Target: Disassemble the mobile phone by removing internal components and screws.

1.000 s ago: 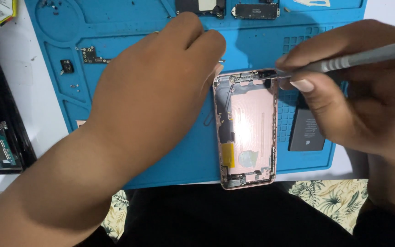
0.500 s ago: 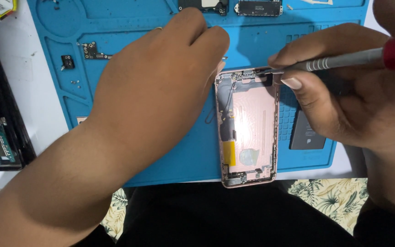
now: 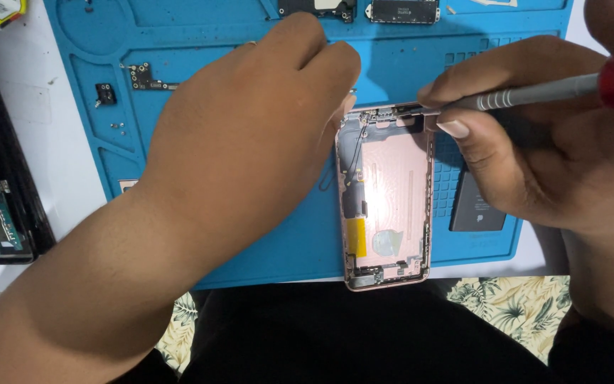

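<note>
In the head view, an opened pink phone housing (image 3: 386, 195) is lying on the blue repair mat (image 3: 214, 43) at its near edge. The left hand (image 3: 257, 128) is curling loosely against the housing's upper left corner, steadying it. The right hand (image 3: 534, 135) is gripping a grey screwdriver (image 3: 527, 94), its tip touching the housing's top edge; a dark battery (image 3: 474, 206) is lying just beside.

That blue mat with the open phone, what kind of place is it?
Probably a phone repair bench. An opened pink phone shell lies on a blue work mat, small loose parts sit nearby, and the right hand holds a screwdriver.
</note>
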